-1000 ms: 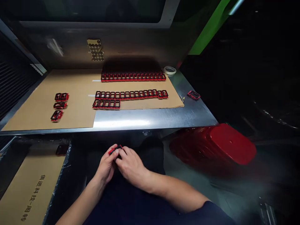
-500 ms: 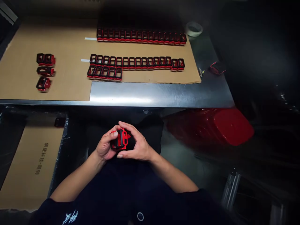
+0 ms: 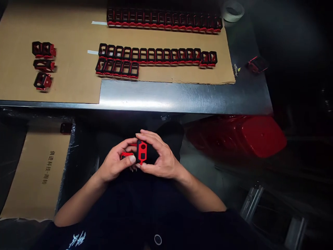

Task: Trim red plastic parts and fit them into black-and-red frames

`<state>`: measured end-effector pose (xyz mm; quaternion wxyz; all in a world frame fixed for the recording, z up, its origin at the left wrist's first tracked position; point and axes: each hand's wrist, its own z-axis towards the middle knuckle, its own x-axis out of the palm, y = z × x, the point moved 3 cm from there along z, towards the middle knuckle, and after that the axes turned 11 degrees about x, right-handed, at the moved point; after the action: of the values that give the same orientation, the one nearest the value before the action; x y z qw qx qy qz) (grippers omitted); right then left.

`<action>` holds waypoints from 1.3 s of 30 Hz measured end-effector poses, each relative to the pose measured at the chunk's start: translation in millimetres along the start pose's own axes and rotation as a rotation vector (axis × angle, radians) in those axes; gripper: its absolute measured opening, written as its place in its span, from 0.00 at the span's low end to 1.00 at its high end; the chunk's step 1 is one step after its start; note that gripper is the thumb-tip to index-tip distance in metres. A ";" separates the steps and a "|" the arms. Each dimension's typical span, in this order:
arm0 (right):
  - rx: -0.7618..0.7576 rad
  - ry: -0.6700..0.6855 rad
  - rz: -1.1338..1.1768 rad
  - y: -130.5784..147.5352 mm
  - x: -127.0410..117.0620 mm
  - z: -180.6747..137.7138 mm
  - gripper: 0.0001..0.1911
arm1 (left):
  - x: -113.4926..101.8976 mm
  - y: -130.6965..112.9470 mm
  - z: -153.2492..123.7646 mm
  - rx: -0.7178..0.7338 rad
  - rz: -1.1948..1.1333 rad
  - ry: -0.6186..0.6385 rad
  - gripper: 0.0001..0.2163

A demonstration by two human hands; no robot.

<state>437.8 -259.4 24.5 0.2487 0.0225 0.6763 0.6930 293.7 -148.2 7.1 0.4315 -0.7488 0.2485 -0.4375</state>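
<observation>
Between my two hands, close to my body, is a red-and-black rectangular frame part [image 3: 142, 152] with a round hole and a square hole in its red face. My left hand [image 3: 117, 160] grips it from the left, thumb across the near side. My right hand [image 3: 161, 158] holds it by the fingertips at its top and bottom edges on the right. A further red piece [image 3: 127, 155] shows by the left thumb; whether it belongs to the same part I cannot tell. The fingers hide much of the part.
Rows of similar red-and-black frames [image 3: 151, 55] stand on cardboard [image 3: 70, 69] over a metal table [image 3: 156, 95]. Several more sit at the left. A tape roll [image 3: 233, 12] and a single frame [image 3: 257, 65] lie at the right. A red bin [image 3: 262, 135] stands below; a cardboard-lined box [image 3: 33, 173] is at left.
The held part has turned so its red holed face shows toward me, and a red piece now shows by the left thumb. My hands have shifted slightly; the camera view has tilted down.
</observation>
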 end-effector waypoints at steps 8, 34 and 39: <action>0.004 0.039 0.031 -5.1 5.2 -3.6 0.40 | 0.1 -3.2 -3.9 -0.008 0.153 -0.013 0.25; 0.761 0.249 1.058 -25.3 23.9 -16.7 0.14 | 1.1 -19.0 -21.5 0.076 0.780 0.051 0.25; 0.793 0.234 1.100 -24.9 22.0 -15.6 0.16 | 1.1 -23.0 -21.1 0.147 0.905 0.094 0.25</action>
<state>420.6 -266.6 -7.2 -0.2408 0.3768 0.7915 0.4167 275.8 -146.4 32.7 0.6192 -0.5120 0.5380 -0.2550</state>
